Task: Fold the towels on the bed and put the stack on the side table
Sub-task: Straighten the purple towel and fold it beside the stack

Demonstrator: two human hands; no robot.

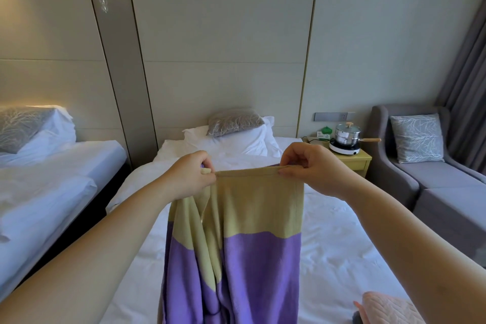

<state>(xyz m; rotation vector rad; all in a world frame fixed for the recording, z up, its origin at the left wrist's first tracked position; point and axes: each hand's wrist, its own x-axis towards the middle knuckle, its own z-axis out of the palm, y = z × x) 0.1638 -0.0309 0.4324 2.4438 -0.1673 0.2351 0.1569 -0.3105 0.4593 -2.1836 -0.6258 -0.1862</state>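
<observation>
Both hands, left hand (192, 175) and right hand (306, 166), pinch the towel (249, 231) by its top corners; it's soft and floppy, so the corners look like the best grip.

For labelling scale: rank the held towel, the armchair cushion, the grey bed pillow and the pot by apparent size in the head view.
1. towel, partly because it is nearest the camera
2. cushion
3. pillow, close to the cushion, so that pair is unsure
4. pot
</observation>
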